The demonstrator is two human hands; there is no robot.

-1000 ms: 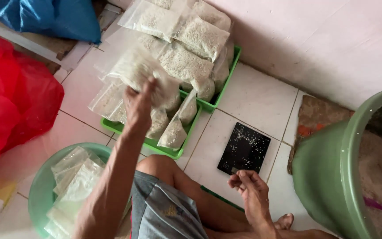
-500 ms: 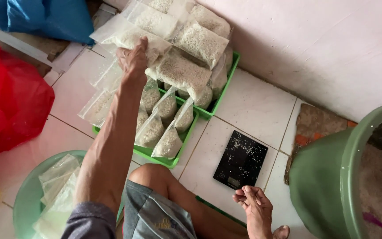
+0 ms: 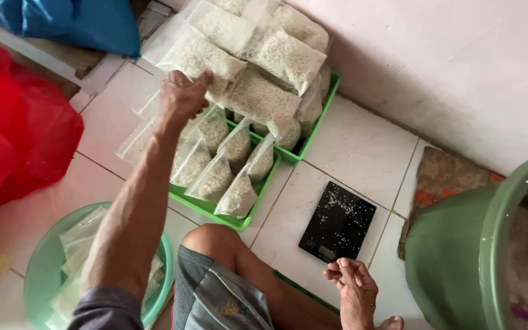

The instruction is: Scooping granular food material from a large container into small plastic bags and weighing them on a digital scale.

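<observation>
Clear plastic bags of white grain filled the scene, and the left hand (image 3: 181, 96) was stretched out over them, fingers curled on the edge of one filled bag (image 3: 198, 56) at the top of the stack. That bag lay on the heap piled in the far green tray (image 3: 319, 119), against the wall. More bags stood upright in the near green tray (image 3: 212, 211). The right hand (image 3: 354, 287) hung loose and open, holding nothing, just beside the black scale (image 3: 337, 223) on the tiled floor. Empty bags sat in the green basin (image 3: 41, 269).
</observation>
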